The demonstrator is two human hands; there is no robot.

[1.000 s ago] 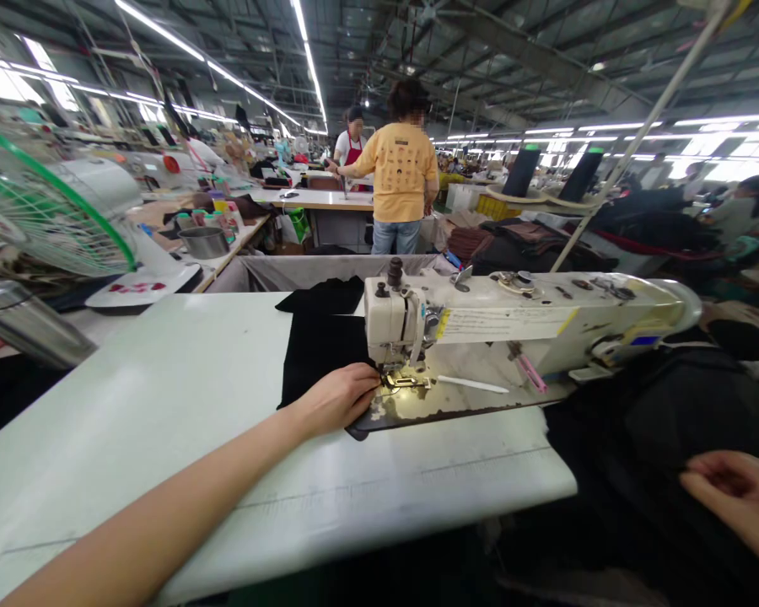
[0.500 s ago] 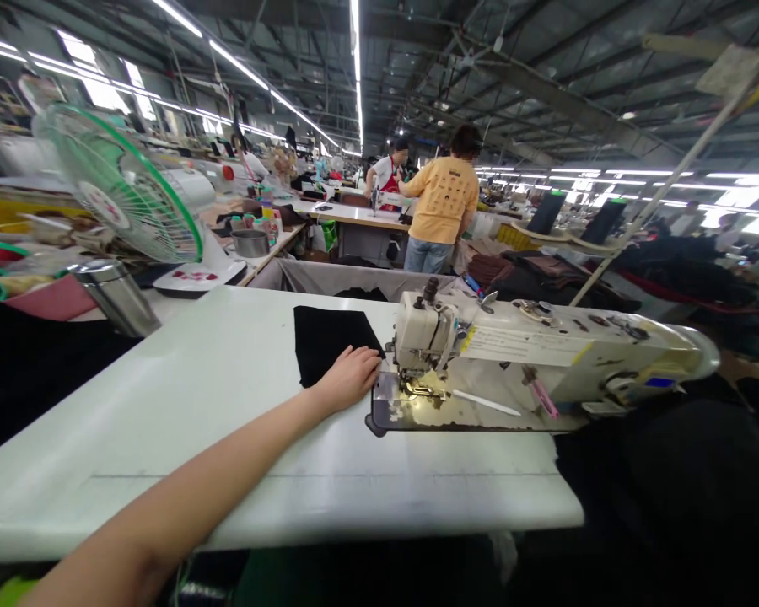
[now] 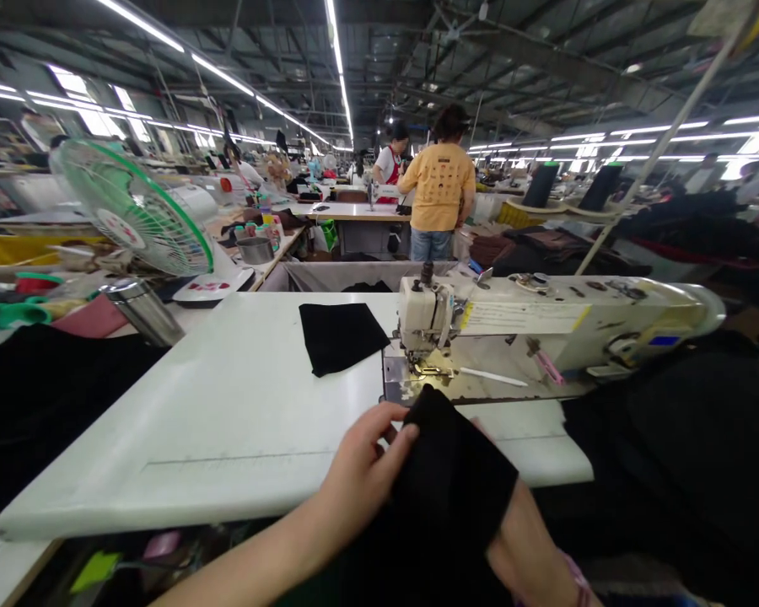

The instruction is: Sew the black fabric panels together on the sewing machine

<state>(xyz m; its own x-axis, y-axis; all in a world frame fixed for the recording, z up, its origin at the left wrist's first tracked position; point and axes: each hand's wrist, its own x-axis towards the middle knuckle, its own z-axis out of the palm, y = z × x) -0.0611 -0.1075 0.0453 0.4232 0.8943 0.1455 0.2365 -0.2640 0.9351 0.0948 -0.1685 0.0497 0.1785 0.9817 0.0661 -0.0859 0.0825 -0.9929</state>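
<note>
My left hand (image 3: 370,451) pinches the upper left edge of a black fabric piece (image 3: 452,472) between thumb and fingers. This fabric is held up in front of the sewing machine (image 3: 427,316), near the table's front edge. Behind the piece is my right hand (image 3: 522,535), with a band at its wrist; the cloth covers nearly all its fingers, so their grip cannot be made out. Another black fabric piece (image 3: 342,337) lies flat on the white table (image 3: 246,396), left of the needle area.
A white stick-like tool (image 3: 493,377) and pink-handled snips (image 3: 549,367) are on the machine bed. Dark cloth (image 3: 676,447) is heaped at the right. At the left stand a steel flask (image 3: 142,310) and a green-rimmed fan (image 3: 136,206). Two people (image 3: 439,190) are beyond the table.
My left hand has left the flat black piece on the table and come back toward me, onto another black piece. My right hand has come into view behind that cloth. The view has shifted slightly.
</note>
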